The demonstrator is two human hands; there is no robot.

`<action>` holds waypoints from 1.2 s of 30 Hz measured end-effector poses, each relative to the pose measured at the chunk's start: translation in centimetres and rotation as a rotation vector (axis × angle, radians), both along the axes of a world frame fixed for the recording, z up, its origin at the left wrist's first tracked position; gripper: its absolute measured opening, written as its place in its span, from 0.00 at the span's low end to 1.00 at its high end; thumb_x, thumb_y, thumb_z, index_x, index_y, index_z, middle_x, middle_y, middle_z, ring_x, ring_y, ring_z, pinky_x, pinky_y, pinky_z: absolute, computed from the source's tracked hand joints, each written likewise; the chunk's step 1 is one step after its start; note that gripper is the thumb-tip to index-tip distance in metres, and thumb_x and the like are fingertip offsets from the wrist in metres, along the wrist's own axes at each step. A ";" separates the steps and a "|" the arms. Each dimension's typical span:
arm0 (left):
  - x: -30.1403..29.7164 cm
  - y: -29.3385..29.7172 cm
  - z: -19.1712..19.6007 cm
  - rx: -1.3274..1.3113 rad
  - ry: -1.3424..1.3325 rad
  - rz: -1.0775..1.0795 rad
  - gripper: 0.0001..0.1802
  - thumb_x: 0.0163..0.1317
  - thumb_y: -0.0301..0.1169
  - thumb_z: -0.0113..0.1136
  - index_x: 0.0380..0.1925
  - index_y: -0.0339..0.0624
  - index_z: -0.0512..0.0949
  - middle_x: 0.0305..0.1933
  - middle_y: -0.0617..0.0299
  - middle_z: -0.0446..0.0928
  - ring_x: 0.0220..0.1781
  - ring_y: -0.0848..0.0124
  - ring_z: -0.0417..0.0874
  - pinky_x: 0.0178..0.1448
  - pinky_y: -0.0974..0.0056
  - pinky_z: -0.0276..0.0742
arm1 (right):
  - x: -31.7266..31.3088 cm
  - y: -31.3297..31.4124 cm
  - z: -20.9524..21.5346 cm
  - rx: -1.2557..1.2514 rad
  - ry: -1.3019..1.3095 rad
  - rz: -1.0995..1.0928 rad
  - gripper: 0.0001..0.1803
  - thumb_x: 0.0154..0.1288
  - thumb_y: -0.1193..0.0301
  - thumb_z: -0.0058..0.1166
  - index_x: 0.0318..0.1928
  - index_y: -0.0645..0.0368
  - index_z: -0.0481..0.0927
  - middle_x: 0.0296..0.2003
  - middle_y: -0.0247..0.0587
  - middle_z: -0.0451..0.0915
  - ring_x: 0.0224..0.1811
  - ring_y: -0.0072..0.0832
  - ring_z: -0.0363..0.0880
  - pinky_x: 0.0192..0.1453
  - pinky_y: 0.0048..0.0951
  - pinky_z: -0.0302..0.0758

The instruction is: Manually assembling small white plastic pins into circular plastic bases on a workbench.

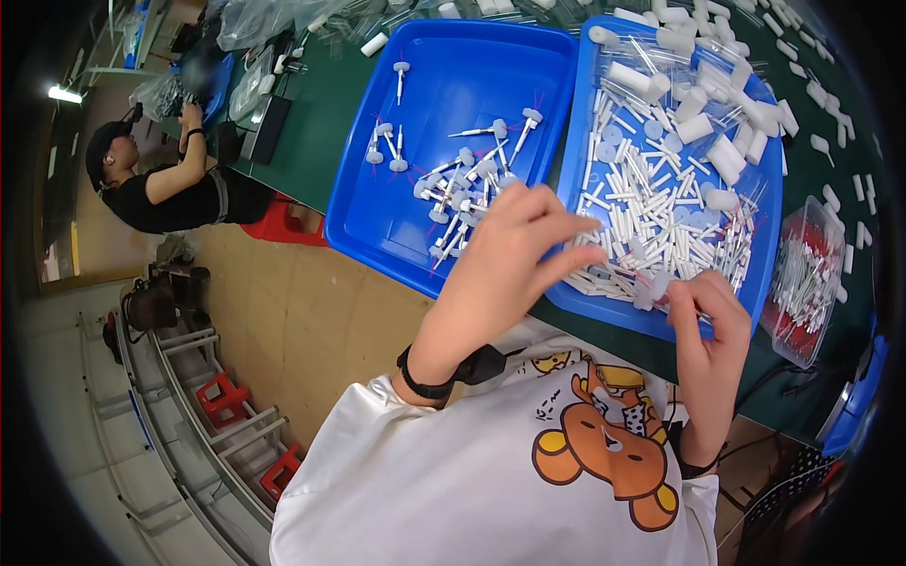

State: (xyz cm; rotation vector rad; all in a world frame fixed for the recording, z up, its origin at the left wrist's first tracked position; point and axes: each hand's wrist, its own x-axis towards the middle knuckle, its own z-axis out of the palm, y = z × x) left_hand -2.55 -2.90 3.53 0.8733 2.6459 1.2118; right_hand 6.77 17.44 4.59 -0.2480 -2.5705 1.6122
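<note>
My right hand (710, 316) is closed, thumb and forefinger pinching a small translucent grey disc-shaped piece (649, 291) at the near edge of the right blue tray (566, 300). Thin reddish wires show beside the piece. My left hand (514, 250) reaches across from the left tray's corner, its thumb and forefinger apart and pointing toward that piece; nothing shows between their tips. Under and beyond my hands the right tray holds many short white rods (651, 203), grey discs (612, 135) and larger white cylinders (725, 160).
The left blue tray (363, 212) holds several rod-and-disc assemblies (462, 193). A clear box (802, 283) of thin red-and-white pieces stands at the right. White cylinders (817, 92) lie scattered on the green table (307, 141). A person (156, 179) in black works at the far left, near a red stool (288, 224).
</note>
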 end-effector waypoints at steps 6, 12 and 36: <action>-1.3 0.9 -1.9 -0.280 0.212 -0.030 0.09 0.51 0.30 0.71 0.35 0.48 0.86 0.43 0.62 0.69 0.47 0.60 0.66 0.56 0.57 0.61 | 0.1 0.6 -0.6 0.491 0.057 0.120 0.08 0.58 0.76 0.63 0.39 0.64 0.82 0.36 0.41 0.74 0.40 0.38 0.72 0.46 0.36 0.68; -1.2 1.5 -1.9 -0.306 0.198 -0.063 0.08 0.50 0.28 0.71 0.31 0.46 0.83 0.46 0.61 0.67 0.50 0.59 0.65 0.57 0.56 0.60 | 0.2 3.3 -0.4 0.449 0.075 -0.087 0.07 0.61 0.78 0.59 0.39 0.66 0.80 0.36 0.45 0.77 0.41 0.40 0.74 0.49 0.35 0.70; 0.1 2.1 -1.4 -0.263 0.295 0.065 0.15 0.55 0.22 0.65 0.44 0.44 0.82 0.39 0.65 0.79 0.46 0.68 0.76 0.55 0.60 0.62 | -1.9 6.3 -5.3 0.681 0.014 -0.351 0.09 0.59 0.71 0.63 0.35 0.63 0.80 0.29 0.40 0.77 0.32 0.36 0.75 0.41 0.37 0.70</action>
